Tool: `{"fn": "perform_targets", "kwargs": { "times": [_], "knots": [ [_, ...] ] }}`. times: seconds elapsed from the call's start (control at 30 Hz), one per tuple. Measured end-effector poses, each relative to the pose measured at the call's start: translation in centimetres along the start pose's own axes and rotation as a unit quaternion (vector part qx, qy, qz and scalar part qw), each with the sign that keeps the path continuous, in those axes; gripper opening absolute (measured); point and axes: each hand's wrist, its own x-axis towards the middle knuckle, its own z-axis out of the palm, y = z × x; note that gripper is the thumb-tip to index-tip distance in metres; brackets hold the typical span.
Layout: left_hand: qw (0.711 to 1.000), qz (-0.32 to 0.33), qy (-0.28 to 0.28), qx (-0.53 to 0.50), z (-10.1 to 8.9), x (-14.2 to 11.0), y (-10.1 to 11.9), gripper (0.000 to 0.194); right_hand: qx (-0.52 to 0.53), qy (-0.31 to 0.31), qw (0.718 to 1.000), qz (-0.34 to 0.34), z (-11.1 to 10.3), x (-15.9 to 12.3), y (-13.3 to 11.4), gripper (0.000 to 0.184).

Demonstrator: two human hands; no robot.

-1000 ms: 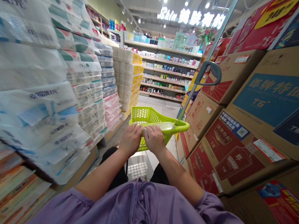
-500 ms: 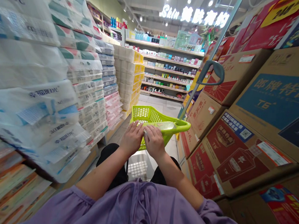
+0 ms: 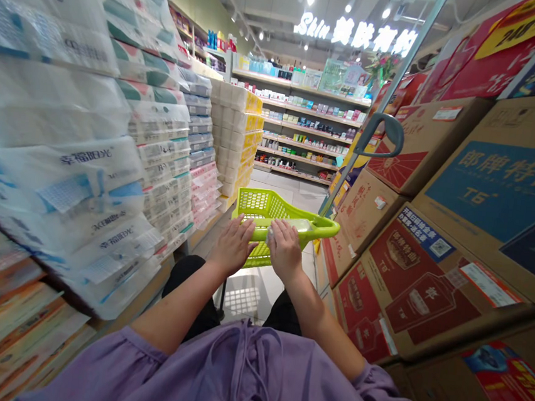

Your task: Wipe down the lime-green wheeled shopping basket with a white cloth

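The left hand (image 3: 233, 244) lies on the rim of a lime-green plastic mesh basket (image 3: 260, 206), and the right hand (image 3: 285, 251) rests on a clear plastic pack (image 3: 291, 227) at the basket's near edge. You cannot tell if either grip is clenched or loose. A tall stack of white plastic-wrapped tissue packs (image 3: 68, 112) stands on the left, and big brown cardboard boxes (image 3: 425, 140) stand on the right.

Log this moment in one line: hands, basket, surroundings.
left hand: on basket rim | right hand: at clear plastic pack | lime-green plastic basket: in front of person | aisle: wrapped paper packs, cardboard cartons
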Motion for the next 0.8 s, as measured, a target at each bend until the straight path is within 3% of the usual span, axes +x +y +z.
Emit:
{"fn": "perform_targets", "kwargs": {
  "times": [0.2,0.33,0.4,0.57,0.63,0.73,0.8],
  "knots": [
    [1.0,-0.023,-0.005,0.005,-0.1,0.3,0.0,0.039,0.027,-0.009,0.999,-0.037,0.4,0.0,0.8,0.034],
    [0.999,-0.03,-0.008,0.012,0.0,0.5,0.2,0.034,0.033,0.049,0.997,0.057,0.1,0.5,1.9,0.038],
    [0.999,-0.033,-0.006,0.019,0.1,0.5,0.3,0.033,0.027,0.055,0.996,0.07,0.1,0.5,1.7,0.039],
    [0.999,-0.038,-0.004,0.018,0.2,0.3,0.3,0.031,0.049,-0.016,0.998,-0.048,0.6,0.6,0.8,0.033],
    [0.999,-0.037,-0.008,0.016,0.2,0.3,0.3,0.031,0.06,-0.009,0.998,-0.019,0.3,0.9,1.5,0.034],
    [0.999,-0.04,-0.007,0.008,0.3,0.3,0.4,0.032,0.051,0.031,0.994,0.095,-0.1,1.3,2.8,0.04],
    [0.999,-0.045,-0.002,0.003,0.3,0.4,0.6,0.031,0.043,0.039,0.992,0.113,-0.1,1.1,2.9,0.041]
  ]
}}
